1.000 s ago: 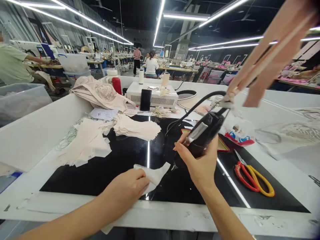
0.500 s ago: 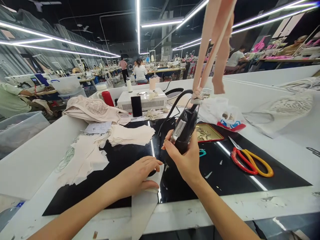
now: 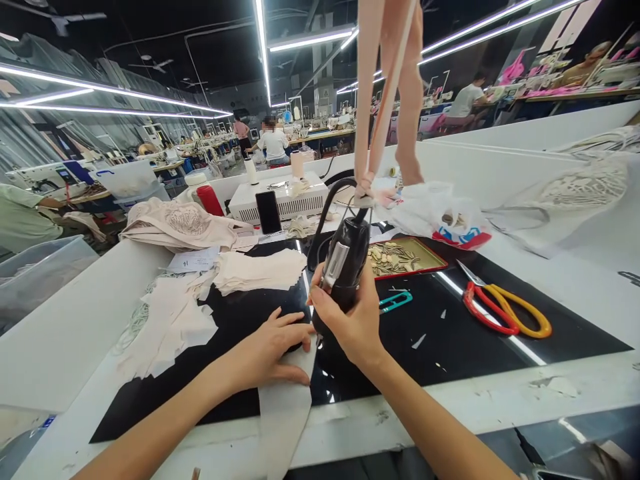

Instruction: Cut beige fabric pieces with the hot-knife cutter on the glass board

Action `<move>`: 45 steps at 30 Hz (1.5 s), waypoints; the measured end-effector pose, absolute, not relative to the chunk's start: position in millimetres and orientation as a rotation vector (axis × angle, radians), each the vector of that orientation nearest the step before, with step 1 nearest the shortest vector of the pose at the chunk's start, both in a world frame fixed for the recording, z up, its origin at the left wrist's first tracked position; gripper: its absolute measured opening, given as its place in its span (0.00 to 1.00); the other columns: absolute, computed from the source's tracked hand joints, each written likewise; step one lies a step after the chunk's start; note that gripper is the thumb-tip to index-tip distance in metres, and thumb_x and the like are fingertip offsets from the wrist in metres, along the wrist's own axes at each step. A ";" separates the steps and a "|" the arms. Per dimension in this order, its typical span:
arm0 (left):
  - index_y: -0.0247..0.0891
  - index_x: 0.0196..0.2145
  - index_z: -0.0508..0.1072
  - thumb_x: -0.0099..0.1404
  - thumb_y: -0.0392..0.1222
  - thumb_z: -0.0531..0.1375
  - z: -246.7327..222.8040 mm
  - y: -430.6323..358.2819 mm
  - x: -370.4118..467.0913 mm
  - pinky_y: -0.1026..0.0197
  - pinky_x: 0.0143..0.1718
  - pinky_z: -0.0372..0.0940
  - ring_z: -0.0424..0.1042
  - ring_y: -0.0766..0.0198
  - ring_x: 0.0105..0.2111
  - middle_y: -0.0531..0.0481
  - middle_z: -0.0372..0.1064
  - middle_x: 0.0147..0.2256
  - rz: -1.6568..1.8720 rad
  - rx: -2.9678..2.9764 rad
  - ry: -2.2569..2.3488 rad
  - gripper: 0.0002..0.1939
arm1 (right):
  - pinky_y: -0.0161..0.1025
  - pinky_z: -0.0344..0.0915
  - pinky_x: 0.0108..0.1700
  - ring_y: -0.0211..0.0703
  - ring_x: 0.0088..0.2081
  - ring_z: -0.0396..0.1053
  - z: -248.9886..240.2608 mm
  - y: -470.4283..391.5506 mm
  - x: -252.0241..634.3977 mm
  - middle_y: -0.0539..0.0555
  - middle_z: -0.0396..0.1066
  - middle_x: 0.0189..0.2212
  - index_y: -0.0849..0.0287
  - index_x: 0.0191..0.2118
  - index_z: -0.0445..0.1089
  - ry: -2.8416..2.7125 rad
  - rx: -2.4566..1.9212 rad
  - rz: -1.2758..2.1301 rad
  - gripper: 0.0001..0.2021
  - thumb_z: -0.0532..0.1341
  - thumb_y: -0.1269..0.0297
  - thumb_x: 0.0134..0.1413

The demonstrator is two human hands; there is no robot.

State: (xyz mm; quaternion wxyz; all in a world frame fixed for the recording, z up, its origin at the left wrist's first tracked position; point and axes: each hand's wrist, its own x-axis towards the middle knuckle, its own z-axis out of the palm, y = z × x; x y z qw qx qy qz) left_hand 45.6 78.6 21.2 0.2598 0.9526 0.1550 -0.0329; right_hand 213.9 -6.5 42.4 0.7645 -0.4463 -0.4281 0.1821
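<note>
A black handheld power tool [image 3: 345,260] with a cord hangs from knotted pink fabric strips [image 3: 385,100]. My right hand [image 3: 353,317] is wrapped round its body. To the left, my left hand [image 3: 273,347] lies with fingers spread on a pale fabric strip [image 3: 285,417] that drapes over the table's front edge. The tool's lower end is beside the strip, partly hidden by my right hand. Cut pale fabric pieces [image 3: 260,270] are stacked behind my left hand, and more pieces [image 3: 173,327] lie to the left.
Red-and-yellow scissors [image 3: 505,310] and a teal thread snipper [image 3: 396,301] lie on the black mat [image 3: 450,347]. Behind are a tray of small items [image 3: 425,257], a plastic bag [image 3: 450,213], a phone [image 3: 269,213] and a bra stack [image 3: 177,223].
My right hand and the tool have moved left, closer to my left hand, and the teal snipper shows more fully. My left hand's fingers have spread wider on the strip.
</note>
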 end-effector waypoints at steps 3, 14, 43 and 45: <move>0.42 0.44 0.75 0.62 0.51 0.76 21.0 79.0 43.0 0.31 0.74 0.44 0.61 0.44 0.69 0.46 0.75 0.54 -0.041 2.635 0.398 0.19 | 0.41 0.70 0.35 0.41 0.33 0.66 41.2 -4.1 209.0 0.48 0.68 0.36 0.50 0.48 0.64 -0.949 -0.961 0.400 0.19 0.68 0.62 0.52; 0.40 0.45 0.77 0.62 0.52 0.75 22.1 80.4 38.9 0.26 0.72 0.44 0.62 0.41 0.68 0.42 0.73 0.58 -0.017 2.644 0.382 0.20 | 0.41 0.72 0.36 0.42 0.35 0.67 36.3 0.9 195.6 0.49 0.68 0.37 0.49 0.49 0.65 -0.969 -0.910 0.450 0.21 0.69 0.64 0.51; 0.39 0.34 0.71 0.66 0.46 0.72 33.5 77.7 43.9 0.19 0.69 0.38 0.66 0.45 0.65 0.49 0.78 0.49 -0.126 2.620 0.372 0.15 | 0.41 0.74 0.34 0.38 0.30 0.72 41.4 -3.7 206.0 0.46 0.72 0.34 0.50 0.44 0.65 -0.951 -0.855 0.397 0.13 0.68 0.63 0.56; 0.40 0.33 0.71 0.67 0.48 0.72 33.1 78.5 43.8 0.20 0.70 0.37 0.65 0.45 0.65 0.49 0.78 0.50 -0.114 2.614 0.365 0.16 | 0.40 0.74 0.33 0.38 0.29 0.72 42.2 -4.6 206.0 0.46 0.72 0.33 0.50 0.44 0.64 -0.947 -0.854 0.395 0.13 0.68 0.64 0.56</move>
